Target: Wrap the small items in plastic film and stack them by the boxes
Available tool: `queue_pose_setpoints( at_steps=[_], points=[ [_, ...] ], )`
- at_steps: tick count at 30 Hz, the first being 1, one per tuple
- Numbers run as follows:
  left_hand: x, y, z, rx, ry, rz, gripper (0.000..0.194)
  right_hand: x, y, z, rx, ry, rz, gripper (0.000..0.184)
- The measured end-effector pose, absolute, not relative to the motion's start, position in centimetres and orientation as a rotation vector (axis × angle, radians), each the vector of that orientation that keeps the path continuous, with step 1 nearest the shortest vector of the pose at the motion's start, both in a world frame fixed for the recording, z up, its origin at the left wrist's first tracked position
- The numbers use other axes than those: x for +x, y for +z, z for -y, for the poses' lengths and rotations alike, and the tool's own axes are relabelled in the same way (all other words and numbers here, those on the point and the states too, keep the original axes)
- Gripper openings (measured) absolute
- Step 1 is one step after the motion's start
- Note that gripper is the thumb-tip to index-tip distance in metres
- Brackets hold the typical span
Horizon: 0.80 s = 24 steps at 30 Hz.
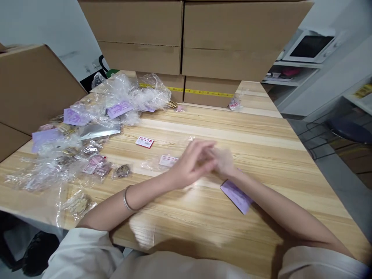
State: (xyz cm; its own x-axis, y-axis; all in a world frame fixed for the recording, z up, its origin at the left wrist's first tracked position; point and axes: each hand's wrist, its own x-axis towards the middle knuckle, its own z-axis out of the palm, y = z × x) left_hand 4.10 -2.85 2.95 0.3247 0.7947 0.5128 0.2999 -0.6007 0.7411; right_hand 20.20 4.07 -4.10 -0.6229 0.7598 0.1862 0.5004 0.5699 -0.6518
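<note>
My left hand [193, 161] is raised over the middle of the table, its fingers curved and its thumb apart from them. Close against it, my right hand [223, 161] is smeared by motion, so its fingers and anything in them cannot be made out. Under my left wrist lies a white label card [167, 161] in a clear plastic bag [149, 163]. A purple printed card [236, 195] rests on the table below my right forearm, which covers part of it. Farther back and to the left is a small white-and-red card [144, 142].
A heap of clear plastic bags [122, 91] with purple cards [119, 109] covers the table's left side. Small bagged pieces [122, 171] lie nearer. Large cardboard boxes [232, 42] stand along the back, another box [37, 85] at left. A crumpled packet [235, 104] sits at back right.
</note>
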Motion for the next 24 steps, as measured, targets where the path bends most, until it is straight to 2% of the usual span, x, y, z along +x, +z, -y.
queue_pose_setpoints(
  at_steps=[2, 4, 7, 10, 13, 16, 19, 24],
  points=[
    [3.1, 2.2, 1.5, 2.031, 1.147, -1.228, 0.052, 21.2, -3.2, -5.2, -1.071, 1.098, 2.013, 0.054],
    [2.5, 1.0, 0.4, 2.016, 0.911, -1.383, 0.058, 22.3, -2.1, -6.1, -1.132, 1.426, 1.522, 0.05],
    [2.4, -0.9, -0.7, 2.005, 0.606, -1.369, 0.044, 23.9, -0.5, -6.7, -1.177, 1.701, 0.999, 0.046],
    [2.9, -1.8, -0.9, 1.936, 0.639, -1.209, 0.022, 25.0, 0.7, -6.8, -1.137, 1.778, 0.944, 0.056],
    [3.3, -1.3, -0.8, 1.676, 0.858, -1.083, 0.021, 25.7, 1.0, -6.6, -0.991, 1.762, 1.073, 0.063],
    [3.3, -0.4, -1.0, 1.236, 1.062, -0.905, 0.026, 25.9, 0.5, -6.2, -0.844, 1.739, 1.295, 0.046],
    [2.7, 0.3, -1.4, 0.974, 1.131, -0.786, 0.035, 25.8, 0.0, -5.8, -0.905, 1.759, 1.488, 0.033],
    [1.5, 1.9, -1.7, 0.938, 1.222, -0.882, 0.033, 26.1, 1.4, -5.4, -1.015, 1.718, 1.319, 0.036]
  ],
)
